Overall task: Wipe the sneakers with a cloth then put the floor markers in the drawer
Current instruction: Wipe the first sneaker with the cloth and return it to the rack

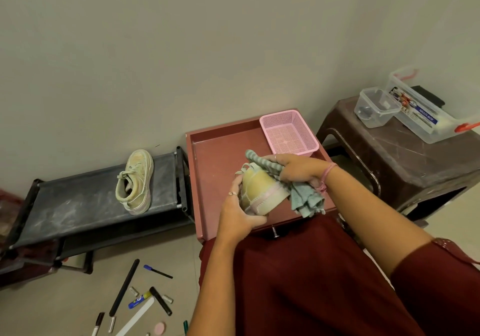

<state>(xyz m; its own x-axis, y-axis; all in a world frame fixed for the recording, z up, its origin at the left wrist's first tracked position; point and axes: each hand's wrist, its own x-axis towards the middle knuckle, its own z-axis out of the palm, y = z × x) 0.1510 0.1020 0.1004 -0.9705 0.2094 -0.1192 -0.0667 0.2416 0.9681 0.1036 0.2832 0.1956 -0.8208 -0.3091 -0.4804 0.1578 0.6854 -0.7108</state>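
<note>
- Left hand (pixel 237 212) — grip wrapped round the heel end of a pale yellow sneaker (pixel 261 193), thumb and fingers curled on it, a ring on one finger; the shoe is held above the red-brown drawer unit.
- Right hand (pixel 298 169) — grip closed on a green striped cloth (pixel 304 195), pressed against the top of the held sneaker; loose folds hang down past the wrist.
- Second sneaker (pixel 136 180) — lying on its side on the top tier of the dark shoe rack (pixel 78 200), well apart from the hands.
- Drawer unit (pixel 215 154) — red-brown, tray-like top, against the wall; a pink basket (pixel 288 132) sits in its far right corner.
- Floor markers (pixel 158 271) — scattered with other pens and small items on the floor, lower left, in front of the rack.
- Brown table (pixel 415 159) — right of the drawer unit, carrying two clear plastic boxes (pixel 378 107).
</note>
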